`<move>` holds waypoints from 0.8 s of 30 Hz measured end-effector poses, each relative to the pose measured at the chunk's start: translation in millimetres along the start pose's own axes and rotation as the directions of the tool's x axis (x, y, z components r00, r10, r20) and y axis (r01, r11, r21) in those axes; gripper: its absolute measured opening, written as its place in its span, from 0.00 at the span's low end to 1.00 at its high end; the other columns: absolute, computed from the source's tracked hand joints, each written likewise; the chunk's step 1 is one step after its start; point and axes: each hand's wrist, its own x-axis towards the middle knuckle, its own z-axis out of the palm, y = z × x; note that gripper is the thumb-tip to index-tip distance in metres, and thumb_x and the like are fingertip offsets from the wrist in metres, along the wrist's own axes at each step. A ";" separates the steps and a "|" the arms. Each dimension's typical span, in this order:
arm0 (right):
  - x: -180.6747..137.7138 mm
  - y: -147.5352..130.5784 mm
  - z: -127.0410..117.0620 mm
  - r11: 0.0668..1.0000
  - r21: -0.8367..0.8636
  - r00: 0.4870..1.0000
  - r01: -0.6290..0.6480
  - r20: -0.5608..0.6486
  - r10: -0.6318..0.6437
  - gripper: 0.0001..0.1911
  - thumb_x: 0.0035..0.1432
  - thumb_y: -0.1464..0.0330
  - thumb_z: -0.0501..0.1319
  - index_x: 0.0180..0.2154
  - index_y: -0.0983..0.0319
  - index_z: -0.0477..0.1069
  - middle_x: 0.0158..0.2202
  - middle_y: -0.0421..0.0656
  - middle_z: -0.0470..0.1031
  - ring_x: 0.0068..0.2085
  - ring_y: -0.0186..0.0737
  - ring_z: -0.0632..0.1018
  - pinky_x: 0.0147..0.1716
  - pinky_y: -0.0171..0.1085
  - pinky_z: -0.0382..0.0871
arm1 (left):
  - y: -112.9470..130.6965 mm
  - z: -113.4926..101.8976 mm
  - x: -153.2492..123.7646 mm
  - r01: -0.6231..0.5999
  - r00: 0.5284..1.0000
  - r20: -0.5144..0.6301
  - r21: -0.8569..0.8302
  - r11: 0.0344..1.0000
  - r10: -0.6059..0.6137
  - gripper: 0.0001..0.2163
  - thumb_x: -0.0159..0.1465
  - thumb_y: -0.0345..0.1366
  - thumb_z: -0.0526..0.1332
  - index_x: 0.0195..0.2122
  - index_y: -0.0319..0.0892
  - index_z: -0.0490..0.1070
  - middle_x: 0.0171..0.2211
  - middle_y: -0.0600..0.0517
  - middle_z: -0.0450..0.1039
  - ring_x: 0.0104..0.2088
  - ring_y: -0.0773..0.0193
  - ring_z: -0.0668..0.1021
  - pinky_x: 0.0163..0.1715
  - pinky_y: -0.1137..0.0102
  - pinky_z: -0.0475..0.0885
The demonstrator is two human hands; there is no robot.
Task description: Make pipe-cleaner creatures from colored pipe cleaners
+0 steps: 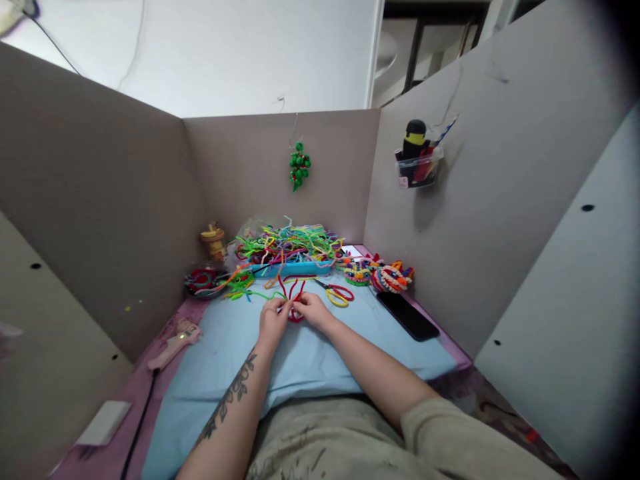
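Observation:
My left hand and my right hand meet over the blue cloth, fingers pinched close together. Between them is a piece made of red pipe cleaners, with loose red ends standing up above the fingertips and a rounded red part below. A green pipe cleaner runs out to the left from my left hand. Just beyond my right hand lie scissors with red and yellow handles. My fingers hide the exact spot where the strands join.
A blue tray heaped with coloured pipe cleaners stands at the back. Finished-looking braided pieces and a black phone lie right. A pink glue gun with a cord lies left. Grey partitions enclose the table.

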 end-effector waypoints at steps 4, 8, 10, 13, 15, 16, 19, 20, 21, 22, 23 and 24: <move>0.2 0.0 -0.6 0.999 -0.020 0.998 0.044 0.043 -0.043 0.05 0.44 0.70 0.57 0.27 0.65 0.69 0.21 0.38 0.70 0.24 0.31 0.68 0.25 0.31 0.61 | 1.7 -1.4 2.3 0.024 1.000 -0.008 -0.062 0.998 -0.024 0.11 0.55 0.41 0.57 0.22 0.41 0.71 0.24 0.51 0.71 0.30 0.63 0.72 0.33 0.70 0.64; 3.3 0.9 -3.0 0.999 0.033 1.000 0.017 -0.023 -0.017 0.04 0.44 0.69 0.58 0.25 0.64 0.66 0.19 0.36 0.68 0.21 0.30 0.67 0.22 0.30 0.59 | 0.2 -1.9 4.0 0.159 0.987 0.044 -0.180 0.971 -0.153 0.12 0.55 0.43 0.57 0.26 0.40 0.73 0.25 0.51 0.74 0.30 0.62 0.73 0.33 0.70 0.66; 4.6 1.0 -5.1 0.998 0.058 0.998 -0.010 -0.063 0.013 0.05 0.44 0.68 0.58 0.23 0.63 0.65 0.17 0.35 0.66 0.19 0.29 0.65 0.20 0.30 0.57 | -2.1 -1.5 4.5 0.215 0.974 0.125 -0.246 0.945 -0.189 0.13 0.55 0.44 0.56 0.28 0.39 0.73 0.25 0.51 0.74 0.29 0.62 0.74 0.31 0.71 0.66; 4.6 0.1 -7.4 0.995 0.097 0.998 -0.031 -0.055 0.037 0.06 0.44 0.66 0.59 0.24 0.63 0.65 0.16 0.35 0.65 0.18 0.29 0.65 0.19 0.30 0.57 | -4.1 -0.5 3.7 0.225 0.964 0.203 -0.269 0.937 -0.173 0.13 0.54 0.44 0.57 0.28 0.39 0.72 0.22 0.52 0.72 0.26 0.64 0.73 0.28 0.72 0.65; 4.1 -0.4 -7.5 0.994 0.106 0.998 -0.018 -0.065 0.025 0.09 0.43 0.64 0.61 0.26 0.63 0.66 0.18 0.35 0.67 0.20 0.30 0.66 0.21 0.30 0.59 | -3.8 0.2 2.2 0.219 0.965 0.196 -0.236 0.947 -0.175 0.12 0.53 0.44 0.57 0.26 0.39 0.71 0.20 0.53 0.71 0.23 0.66 0.72 0.26 0.73 0.64; 4.0 -0.4 -7.4 0.996 0.093 0.997 -0.006 -0.079 0.014 0.10 0.42 0.64 0.62 0.27 0.63 0.67 0.19 0.36 0.67 0.21 0.30 0.67 0.22 0.31 0.59 | -3.5 0.5 1.3 0.218 0.966 0.186 -0.217 0.952 -0.179 0.11 0.53 0.43 0.57 0.25 0.40 0.71 0.20 0.54 0.70 0.23 0.66 0.71 0.26 0.73 0.64; 5.2 0.2 -7.9 1.000 0.023 0.992 0.006 -0.128 -0.003 0.12 0.41 0.63 0.63 0.26 0.64 0.69 0.20 0.37 0.69 0.23 0.31 0.67 0.25 0.31 0.60 | -4.0 1.6 -0.2 0.214 0.969 0.173 -0.212 0.954 -0.179 0.11 0.54 0.43 0.56 0.25 0.40 0.70 0.20 0.54 0.70 0.24 0.67 0.71 0.28 0.73 0.64; 5.8 0.4 -8.8 1.000 0.011 0.990 -0.003 -0.140 0.004 0.12 0.41 0.62 0.63 0.25 0.65 0.69 0.20 0.37 0.69 0.23 0.31 0.67 0.25 0.32 0.60 | -4.8 1.7 0.0 0.219 0.968 0.170 -0.220 0.951 -0.184 0.11 0.54 0.43 0.56 0.25 0.40 0.70 0.20 0.54 0.70 0.24 0.66 0.71 0.28 0.73 0.65; 6.3 0.4 -10.1 1.000 0.012 0.988 -0.016 -0.151 0.018 0.12 0.40 0.62 0.63 0.24 0.65 0.69 0.20 0.38 0.69 0.23 0.31 0.67 0.25 0.32 0.60 | -5.8 1.7 0.7 0.236 0.966 0.158 -0.231 0.944 -0.203 0.11 0.54 0.43 0.56 0.27 0.40 0.70 0.21 0.54 0.71 0.25 0.66 0.72 0.28 0.72 0.65; 6.5 0.1 -11.7 0.999 0.021 0.986 -0.030 -0.162 0.033 0.12 0.40 0.63 0.64 0.24 0.65 0.70 0.19 0.38 0.69 0.23 0.31 0.67 0.25 0.32 0.59 | -6.7 1.3 1.8 0.263 0.962 0.139 -0.249 0.932 -0.234 0.12 0.54 0.43 0.57 0.29 0.40 0.71 0.23 0.53 0.72 0.26 0.65 0.72 0.29 0.72 0.65; 6.4 -0.4 -13.2 0.998 0.033 0.984 -0.044 -0.169 0.049 0.11 0.39 0.63 0.64 0.23 0.65 0.70 0.19 0.38 0.69 0.23 0.31 0.67 0.25 0.32 0.59 | -7.3 0.5 3.2 0.293 0.956 0.112 -0.279 0.914 -0.272 0.13 0.54 0.44 0.57 0.32 0.39 0.71 0.25 0.51 0.73 0.27 0.64 0.73 0.29 0.71 0.66; 5.9 -1.3 -14.6 0.997 0.043 0.984 -0.060 -0.164 0.066 0.11 0.38 0.64 0.64 0.23 0.65 0.70 0.18 0.38 0.69 0.22 0.31 0.67 0.25 0.32 0.59 | -7.4 -0.5 4.7 0.322 0.947 0.090 -0.323 0.890 -0.310 0.15 0.54 0.44 0.57 0.36 0.38 0.71 0.28 0.50 0.74 0.29 0.63 0.74 0.29 0.71 0.66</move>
